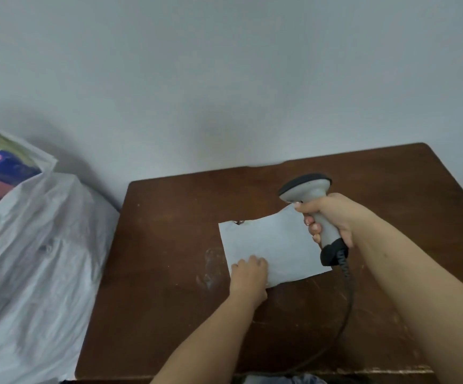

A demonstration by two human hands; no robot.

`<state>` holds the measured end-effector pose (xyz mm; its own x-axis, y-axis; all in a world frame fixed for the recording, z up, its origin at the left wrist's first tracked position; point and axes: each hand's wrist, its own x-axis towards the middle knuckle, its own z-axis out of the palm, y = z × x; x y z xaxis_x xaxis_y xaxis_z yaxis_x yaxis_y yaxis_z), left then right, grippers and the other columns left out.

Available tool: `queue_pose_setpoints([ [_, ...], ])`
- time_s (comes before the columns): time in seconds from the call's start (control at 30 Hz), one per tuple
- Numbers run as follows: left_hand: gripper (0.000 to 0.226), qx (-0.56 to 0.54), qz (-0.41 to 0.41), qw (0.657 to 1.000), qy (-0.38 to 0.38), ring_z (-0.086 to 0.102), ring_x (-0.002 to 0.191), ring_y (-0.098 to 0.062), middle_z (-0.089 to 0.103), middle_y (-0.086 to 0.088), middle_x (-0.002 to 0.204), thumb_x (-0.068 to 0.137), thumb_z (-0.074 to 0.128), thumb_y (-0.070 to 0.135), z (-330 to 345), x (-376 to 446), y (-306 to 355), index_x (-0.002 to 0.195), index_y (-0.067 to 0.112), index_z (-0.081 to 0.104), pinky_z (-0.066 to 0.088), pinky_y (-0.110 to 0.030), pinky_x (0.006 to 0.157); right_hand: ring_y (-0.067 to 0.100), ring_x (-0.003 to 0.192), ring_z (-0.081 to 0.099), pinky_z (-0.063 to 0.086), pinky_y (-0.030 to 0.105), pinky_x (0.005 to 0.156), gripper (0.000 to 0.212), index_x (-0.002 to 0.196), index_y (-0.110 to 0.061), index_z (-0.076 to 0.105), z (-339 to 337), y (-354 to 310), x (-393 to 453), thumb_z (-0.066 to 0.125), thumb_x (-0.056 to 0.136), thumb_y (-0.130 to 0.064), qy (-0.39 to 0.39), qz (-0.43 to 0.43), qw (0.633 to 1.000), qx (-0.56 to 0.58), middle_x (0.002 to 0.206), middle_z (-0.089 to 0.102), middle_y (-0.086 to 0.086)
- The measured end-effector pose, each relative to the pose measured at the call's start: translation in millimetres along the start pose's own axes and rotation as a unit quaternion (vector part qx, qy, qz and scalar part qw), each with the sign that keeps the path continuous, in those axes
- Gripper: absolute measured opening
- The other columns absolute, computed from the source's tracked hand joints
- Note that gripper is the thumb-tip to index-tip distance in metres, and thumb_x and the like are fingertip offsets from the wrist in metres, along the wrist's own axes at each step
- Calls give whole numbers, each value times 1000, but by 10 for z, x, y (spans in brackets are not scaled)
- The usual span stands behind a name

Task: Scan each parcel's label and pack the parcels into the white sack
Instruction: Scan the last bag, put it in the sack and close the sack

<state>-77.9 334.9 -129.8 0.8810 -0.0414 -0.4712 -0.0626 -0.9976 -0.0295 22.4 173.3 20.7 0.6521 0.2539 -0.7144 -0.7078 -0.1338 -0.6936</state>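
A flat white parcel (pixel 273 245) lies on the brown wooden table (pixel 169 245), plain side up, no label showing. My left hand (pixel 249 278) rests on its near left corner with the fingers curled over the edge. My right hand (pixel 332 217) grips the handle of a grey barcode scanner (pixel 307 192), held above the parcel's right side with its head pointing away from me. The scanner's black cable (pixel 343 314) runs down toward the table's front edge. The white sack (pixel 36 259) bulges to the left of the table.
A colourful printed bag (pixel 0 162) sits behind the sack at the far left. A pale wall (pixel 224 79) stands directly behind the table. Blue fabric (pixel 302 380) shows below the table's front edge.
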Motion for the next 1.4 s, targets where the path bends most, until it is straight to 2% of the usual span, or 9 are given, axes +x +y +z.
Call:
queue_pose_setpoints([
  [0.13,25,-13,-9,1000,12,61,99,-33,60,-15,115,95,48,6,3,-130,39,120,5,50,45,-38,77,12,39,40,39,23,40,13,98,-3,60,94,-9,-50,67,91,-10,-7,-10,1000,-6,55,47,4],
  [0.27,12,-215,-68,972,69,59,89,-31,64,-12,93,91,48,9,-345,-104,-245,83,11,57,43,-35,73,12,36,40,38,22,40,10,86,-4,59,196,-85,-77,66,91,-9,45,-73,996,28,53,46,4],
  [0.33,24,-413,-115,896,116,51,71,-25,55,-6,71,86,50,7,-568,-103,-455,65,16,43,35,-31,62,11,34,40,38,21,38,12,85,-4,56,240,-157,-79,65,92,-8,67,-110,989,78,53,46,4],
  [0.43,17,-706,-165,674,143,55,67,-21,59,-6,68,77,47,-2,-798,-139,-742,65,10,50,43,-29,64,11,34,40,38,21,40,14,83,-6,53,311,-237,-80,64,92,-6,70,-144,980,119,55,45,4],
  [0.5,16,-759,-188,608,140,61,74,-24,65,-11,77,78,44,-5,-762,-194,-903,71,4,54,49,-33,71,11,34,40,38,22,41,15,82,-6,52,386,-256,-89,63,92,-6,61,-148,980,118,56,45,4],
  [0.67,26,-693,-305,653,22,66,84,-26,69,-13,99,88,39,0,-146,-519,-1104,101,2,61,54,-36,72,11,33,40,39,20,38,11,86,-6,56,568,-145,-63,65,92,-7,39,-114,989,81,55,45,4],
  [0.83,21,-672,-368,642,-25,62,88,-28,63,-10,94,96,43,18,95,-611,-1051,108,7,56,51,-42,87,11,35,40,40,21,39,9,88,-6,58,673,-3,-33,66,91,-9,23,-69,997,24,56,46,4],
  [1.07,14,-606,-350,709,91,62,91,-21,64,-1,100,89,67,23,233,-535,-1056,99,18,59,53,-36,83,12,36,40,39,22,38,10,91,-4,58,735,33,-75,67,91,-9,-22,-44,998,-37,54,47,4],
  [1.4,14,-611,-294,666,312,66,90,-27,70,-4,90,93,58,7,-511,-484,-1678,89,17,67,55,-42,86,12,39,40,39,23,39,14,91,-4,56,1014,-376,-322,68,90,-11,-75,-125,986,-81,56,48,5],
])
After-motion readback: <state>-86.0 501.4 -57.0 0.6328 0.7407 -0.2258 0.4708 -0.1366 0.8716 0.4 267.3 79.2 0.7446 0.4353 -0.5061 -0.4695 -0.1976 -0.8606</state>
